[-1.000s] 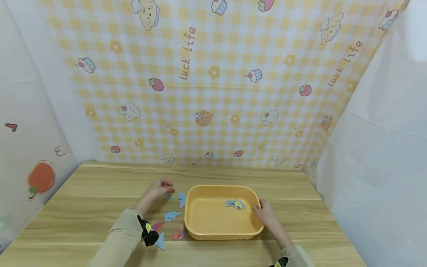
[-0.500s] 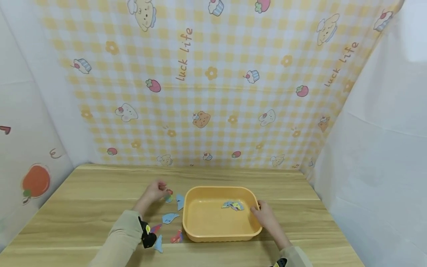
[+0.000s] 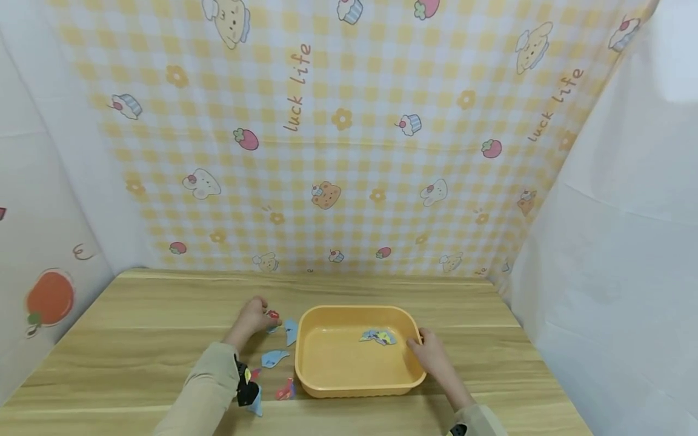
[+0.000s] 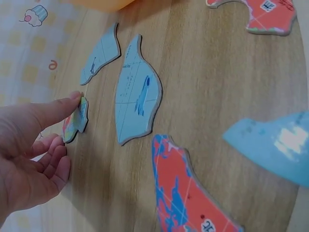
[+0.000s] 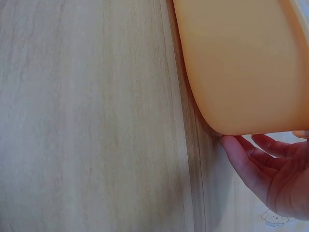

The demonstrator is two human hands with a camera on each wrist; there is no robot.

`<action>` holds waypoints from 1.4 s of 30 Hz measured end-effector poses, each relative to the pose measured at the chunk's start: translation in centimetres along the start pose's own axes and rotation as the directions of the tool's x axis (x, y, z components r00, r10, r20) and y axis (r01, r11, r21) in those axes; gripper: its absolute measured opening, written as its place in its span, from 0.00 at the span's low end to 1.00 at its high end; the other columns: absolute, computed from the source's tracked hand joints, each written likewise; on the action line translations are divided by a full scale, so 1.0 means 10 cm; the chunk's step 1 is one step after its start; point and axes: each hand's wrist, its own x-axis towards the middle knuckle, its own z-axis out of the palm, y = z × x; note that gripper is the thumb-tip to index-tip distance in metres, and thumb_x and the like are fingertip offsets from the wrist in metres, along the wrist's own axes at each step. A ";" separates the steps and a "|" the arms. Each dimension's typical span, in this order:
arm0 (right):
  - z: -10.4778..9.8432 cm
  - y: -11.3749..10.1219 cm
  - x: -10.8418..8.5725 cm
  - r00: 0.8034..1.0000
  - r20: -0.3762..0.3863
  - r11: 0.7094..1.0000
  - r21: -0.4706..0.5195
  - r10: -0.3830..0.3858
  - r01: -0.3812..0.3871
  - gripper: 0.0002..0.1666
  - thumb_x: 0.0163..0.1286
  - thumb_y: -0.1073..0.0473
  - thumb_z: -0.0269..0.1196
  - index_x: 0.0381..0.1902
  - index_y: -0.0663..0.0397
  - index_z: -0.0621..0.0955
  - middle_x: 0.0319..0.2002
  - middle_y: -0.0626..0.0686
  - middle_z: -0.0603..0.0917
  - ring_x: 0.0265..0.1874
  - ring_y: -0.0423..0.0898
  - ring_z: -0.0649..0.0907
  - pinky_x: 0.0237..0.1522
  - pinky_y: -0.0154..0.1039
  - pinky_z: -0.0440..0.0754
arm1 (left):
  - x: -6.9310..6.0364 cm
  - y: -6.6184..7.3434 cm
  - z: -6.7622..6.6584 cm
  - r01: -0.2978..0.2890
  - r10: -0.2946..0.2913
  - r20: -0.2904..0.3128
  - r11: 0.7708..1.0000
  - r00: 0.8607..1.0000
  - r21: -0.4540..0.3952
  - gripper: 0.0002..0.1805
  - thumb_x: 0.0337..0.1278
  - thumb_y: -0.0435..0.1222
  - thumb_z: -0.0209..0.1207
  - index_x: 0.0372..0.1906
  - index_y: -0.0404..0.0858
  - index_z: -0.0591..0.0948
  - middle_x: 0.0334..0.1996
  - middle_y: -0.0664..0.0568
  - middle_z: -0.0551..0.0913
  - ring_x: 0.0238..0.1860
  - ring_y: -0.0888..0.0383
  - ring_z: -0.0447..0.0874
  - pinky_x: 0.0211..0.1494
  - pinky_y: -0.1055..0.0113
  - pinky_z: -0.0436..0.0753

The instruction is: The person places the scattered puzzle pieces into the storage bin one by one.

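Observation:
My left hand [image 3: 252, 318] pinches a small multicoloured puzzle piece [image 4: 76, 121] between thumb and fingers, beside the yellow tub; its fingertips behind the piece are partly hidden. Blue puzzle pieces [image 4: 139, 96] lie flat on the table near it, along with a red and blue piece [image 4: 186, 193]. On its right side, the tub [image 3: 360, 387] has its rim gripped by my right hand [image 3: 433, 351], thumb at the inside and fingers outside. Inside the tub, toward the back right, lies a blue and yellow piece [image 3: 378, 337].
A red piece [image 3: 286, 389] lies by the tub's front left corner. One blue piece [image 3: 255, 403] is partly covered by my left wrist strap. Behind the wooden table [image 3: 491, 387] hangs a checked cloth [image 3: 349, 157], with white sheets at both sides.
The whole head view has shifted slightly left. My left thumb and fingers have come further over the small multicoloured piece. My right hand stays on the tub's rim.

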 end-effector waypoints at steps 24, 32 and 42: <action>0.00 0.00 0.00 1.000 0.011 1.000 0.014 0.011 -0.012 0.23 0.61 0.63 0.54 0.50 0.77 0.71 0.36 0.67 0.81 0.31 0.50 0.82 0.32 0.42 0.82 | 0.00 -0.01 0.01 -0.016 0.017 0.007 0.983 1.000 -0.181 0.20 0.43 0.26 0.62 0.44 0.23 0.71 0.28 0.42 0.76 0.26 0.57 0.73 0.28 0.70 0.76; -0.02 -0.02 -0.02 1.000 0.010 1.000 0.014 0.009 -0.009 0.23 0.61 0.63 0.54 0.49 0.78 0.71 0.36 0.68 0.80 0.31 0.51 0.81 0.32 0.43 0.82 | -0.01 0.06 -0.20 -0.130 0.134 0.005 0.973 0.991 -0.190 0.22 0.52 0.26 0.57 0.53 0.21 0.68 0.39 0.32 0.76 0.40 0.44 0.76 0.40 0.61 0.80; -0.02 -0.04 -0.02 1.000 0.015 1.000 0.020 0.007 -0.007 0.22 0.61 0.64 0.53 0.49 0.78 0.72 0.35 0.68 0.81 0.29 0.50 0.82 0.31 0.42 0.83 | -0.04 0.34 -0.38 -0.201 0.193 -0.065 0.970 0.979 -0.139 0.18 0.53 0.33 0.59 0.48 0.28 0.76 0.42 0.36 0.79 0.43 0.48 0.77 0.46 0.58 0.78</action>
